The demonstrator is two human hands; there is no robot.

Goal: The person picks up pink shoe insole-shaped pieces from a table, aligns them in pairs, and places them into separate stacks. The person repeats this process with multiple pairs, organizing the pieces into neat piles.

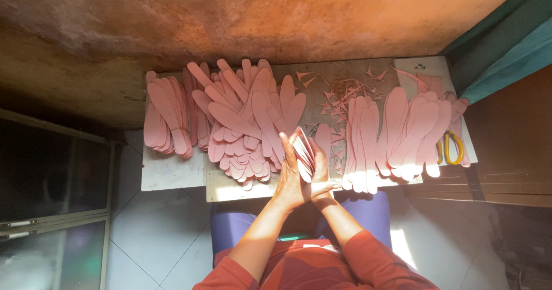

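Two hands: both meet at the near edge of the wooden board [241, 189], closed together around one small stack of pink cut-outs [303, 152].
Left hand [290, 178]: fingers stretched upward along the left face of the stack, palm pressed to it; the grip is flat rather than curled.
Right hand [321, 172]: wrapped about the right side and base of the stack, thumb lying across toward the left hand; fingers closed on the pieces.
Stack position: upright between the palms, fanned slightly at the top, just above the board's near edge, between the two large heaps.
Left heaps [236, 123]: many long pink sole-shaped pieces, loosely piled, with a tidier bundle [164, 120] farther left.
Right heap [397, 132]: similar pieces laid side by side, overhanging the near edge.
Offcuts [339, 88]: thin pink trimmings scattered at the far middle.
Scissors [451, 147]: yellow handles at the far right, blades hidden under the pink pieces.
Hard to make out: the number of pieces in the stack; the right fingertips, hidden behind it; a thin dark object [312, 130] just beside its top.
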